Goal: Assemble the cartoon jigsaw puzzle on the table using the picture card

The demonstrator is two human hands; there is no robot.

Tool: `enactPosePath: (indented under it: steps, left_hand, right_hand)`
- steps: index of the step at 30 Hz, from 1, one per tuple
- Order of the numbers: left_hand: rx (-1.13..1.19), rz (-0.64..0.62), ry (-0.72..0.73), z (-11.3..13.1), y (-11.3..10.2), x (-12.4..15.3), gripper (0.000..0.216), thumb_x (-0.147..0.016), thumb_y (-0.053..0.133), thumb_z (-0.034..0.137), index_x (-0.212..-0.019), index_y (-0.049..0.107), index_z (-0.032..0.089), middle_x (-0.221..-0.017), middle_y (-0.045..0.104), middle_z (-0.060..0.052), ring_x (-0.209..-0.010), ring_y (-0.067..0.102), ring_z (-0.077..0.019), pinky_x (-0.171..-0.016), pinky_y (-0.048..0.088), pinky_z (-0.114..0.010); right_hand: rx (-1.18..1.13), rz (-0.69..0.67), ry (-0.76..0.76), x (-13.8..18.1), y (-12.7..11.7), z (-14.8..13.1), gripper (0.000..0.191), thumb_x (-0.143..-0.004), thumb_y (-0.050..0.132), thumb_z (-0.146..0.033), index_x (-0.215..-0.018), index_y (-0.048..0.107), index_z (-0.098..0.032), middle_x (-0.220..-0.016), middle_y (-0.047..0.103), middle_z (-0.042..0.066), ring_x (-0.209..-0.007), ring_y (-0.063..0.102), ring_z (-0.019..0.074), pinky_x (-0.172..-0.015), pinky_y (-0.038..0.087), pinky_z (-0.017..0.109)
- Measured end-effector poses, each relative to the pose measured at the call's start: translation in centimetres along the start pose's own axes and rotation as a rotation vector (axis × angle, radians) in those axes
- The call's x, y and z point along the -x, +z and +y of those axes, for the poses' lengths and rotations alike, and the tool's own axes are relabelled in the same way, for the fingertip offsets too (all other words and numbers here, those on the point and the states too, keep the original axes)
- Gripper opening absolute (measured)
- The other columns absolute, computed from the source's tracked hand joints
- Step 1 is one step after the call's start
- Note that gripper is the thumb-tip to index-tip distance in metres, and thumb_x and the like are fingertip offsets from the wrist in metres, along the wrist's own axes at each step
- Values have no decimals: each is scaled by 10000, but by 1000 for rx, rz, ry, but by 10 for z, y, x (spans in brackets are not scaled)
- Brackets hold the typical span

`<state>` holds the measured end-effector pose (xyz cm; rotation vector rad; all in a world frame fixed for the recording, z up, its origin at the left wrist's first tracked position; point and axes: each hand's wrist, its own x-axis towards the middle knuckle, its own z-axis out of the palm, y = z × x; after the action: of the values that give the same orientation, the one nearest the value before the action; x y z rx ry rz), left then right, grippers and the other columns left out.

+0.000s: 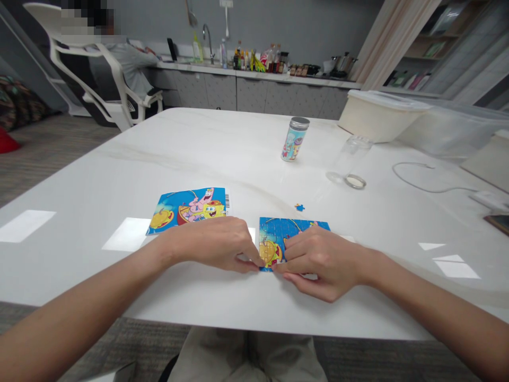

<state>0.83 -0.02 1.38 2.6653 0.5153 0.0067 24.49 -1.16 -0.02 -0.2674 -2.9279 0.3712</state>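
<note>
A blue cartoon jigsaw puzzle point(274, 228) lies flat on the white table. My left hand point(222, 244) has its fingers closed at the puzzle's lower left corner. Across the right part of the puzzle lies my right hand point(318, 260), fingers bent and tips pinched at the lower edge; it hides much of the picture. One loose puzzle piece point(300, 207) rests just beyond the puzzle. To the left is a reference picture card point(191, 207) with the same cartoon scene, its lower edge partly behind my left hand.
Farther back stands a cartoon-printed tin point(294, 140) with a silver lid. Right of it are a clear jar point(350, 159), a round lid point(355, 182), a white cable point(429, 191) and lidded storage boxes point(377, 116). A person point(129, 63) sits at the back left near a counter point(246, 73).
</note>
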Motion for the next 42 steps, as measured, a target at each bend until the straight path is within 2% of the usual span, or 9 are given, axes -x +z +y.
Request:
enactPosePath:
  steps: [4,8,14,23,30,37,42]
  left_hand:
    - [1,-13,-2,0,0,0,186,-846,634,138,-922,770,238,-723,748,-18,-557,622,-110,-501,336,-224]
    - [18,16,6,-1,1,0,188,-843,633,138,-908,772,246,-711,746,-17,-543,614,-106,-497,325,-223]
    - [29,33,6,-2,3,0,186,-844,628,138,-886,775,245,-672,730,-16,-534,604,-101,-503,332,-210]
    - [55,22,10,-4,3,1,181,-855,619,160,-894,768,254,-661,718,-10,-532,595,-101,-498,328,-210]
    - [25,3,-1,-3,2,0,155,-862,623,171,-888,760,239,-670,720,-9,-552,607,-103,-508,339,-208]
    - [44,18,-7,-4,4,1,176,-856,621,168,-910,766,252,-678,725,-10,-548,604,-106,-514,347,-208]
    - [32,24,-16,-3,3,1,194,-831,639,147,-929,765,259,-667,720,0,-527,582,-98,-497,333,-207]
  right_hand:
    - [-43,12,29,-1,1,0,291,-886,413,-181,-689,627,-182,-559,581,8,-548,483,123,-530,293,286]
    - [-104,5,142,-1,3,0,353,-888,431,-219,-548,518,-186,-500,511,-5,-519,440,108,-522,285,269]
    - [-150,-29,231,-2,3,-1,373,-884,430,-238,-517,458,-177,-493,497,-10,-507,407,95,-542,305,255]
    - [-42,77,163,1,5,4,356,-881,431,-216,-543,534,-178,-497,504,1,-516,400,106,-529,282,267]
    - [2,19,159,1,6,2,342,-882,427,-220,-573,568,-178,-528,551,19,-533,435,113,-542,292,276]
    - [-52,-13,222,-1,6,-1,342,-872,437,-221,-541,514,-181,-509,528,3,-513,426,102,-539,303,267]
    - [-15,95,187,0,3,4,358,-897,425,-236,-580,583,-183,-523,547,7,-520,445,110,-525,303,270]
